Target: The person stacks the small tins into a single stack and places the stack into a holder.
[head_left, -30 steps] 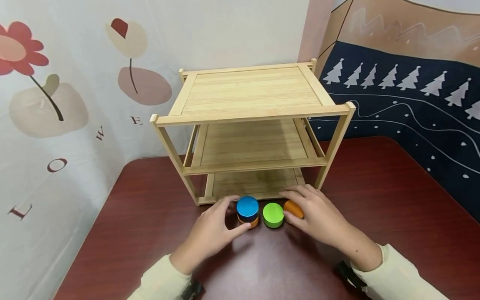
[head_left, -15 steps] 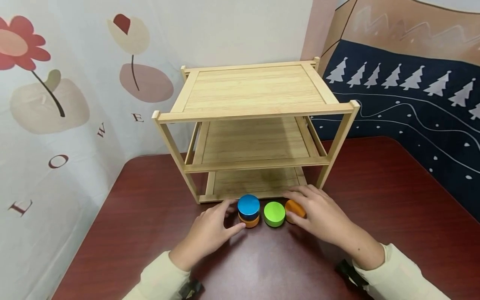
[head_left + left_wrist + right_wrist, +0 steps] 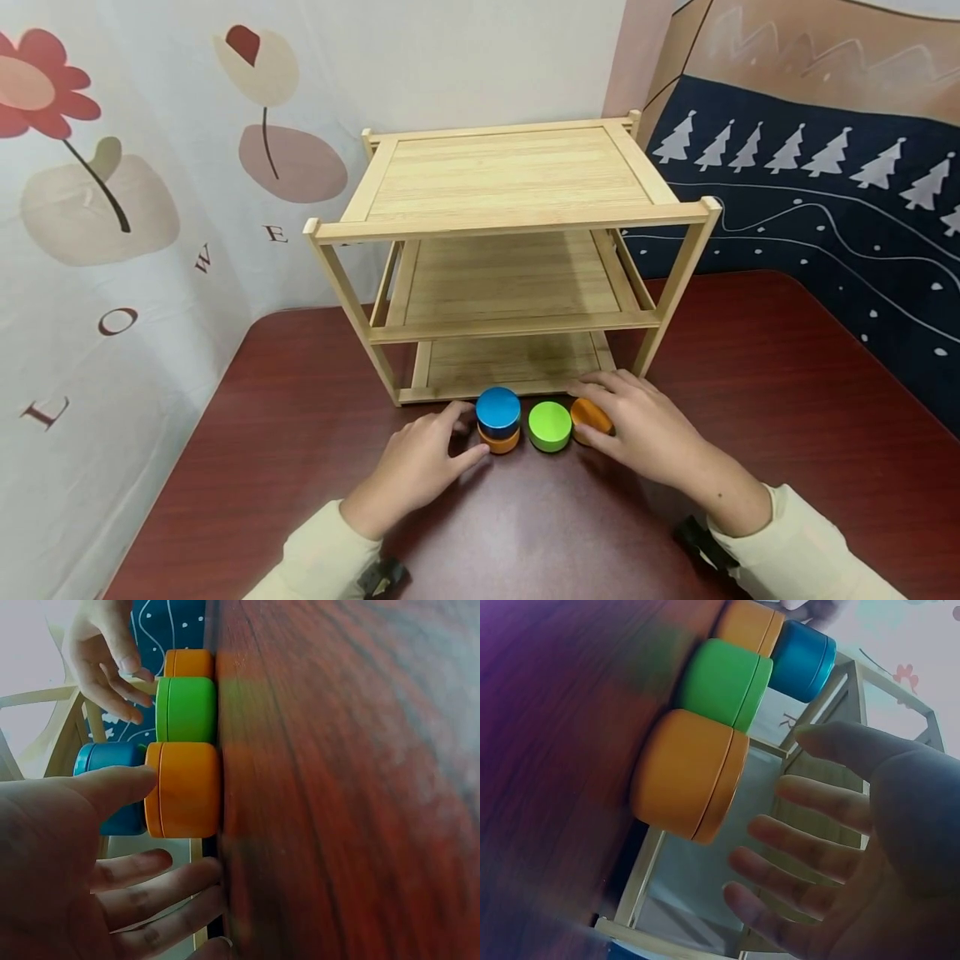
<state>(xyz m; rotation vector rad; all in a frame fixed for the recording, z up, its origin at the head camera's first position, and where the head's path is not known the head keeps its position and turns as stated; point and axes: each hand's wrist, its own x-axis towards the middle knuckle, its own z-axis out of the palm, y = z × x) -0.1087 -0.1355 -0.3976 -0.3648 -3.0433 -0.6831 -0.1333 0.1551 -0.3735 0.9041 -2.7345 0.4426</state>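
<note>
Three round tins stand in a row on the table: an orange tin at the left, a green tin in the middle and a second orange tin at the right. A blue tin sits on top of the left orange one. My left hand is beside this stack with fingers spread and nothing in its grasp; its thumb overlaps the tins in the left wrist view. My right hand hovers by the right orange tin, fingers apart and relaxed. In the right wrist view a gap shows between its fingertips and that tin.
Right behind the tins stands a three-level wooden rack on the dark red table. A white printed cloth backs the left side. A navy cloth with white trees hangs at the right.
My left hand has drawn back slightly to the left from the stack, its thumb withdrawing from the front of the orange tin. The right hand and the tins look almost unchanged.
</note>
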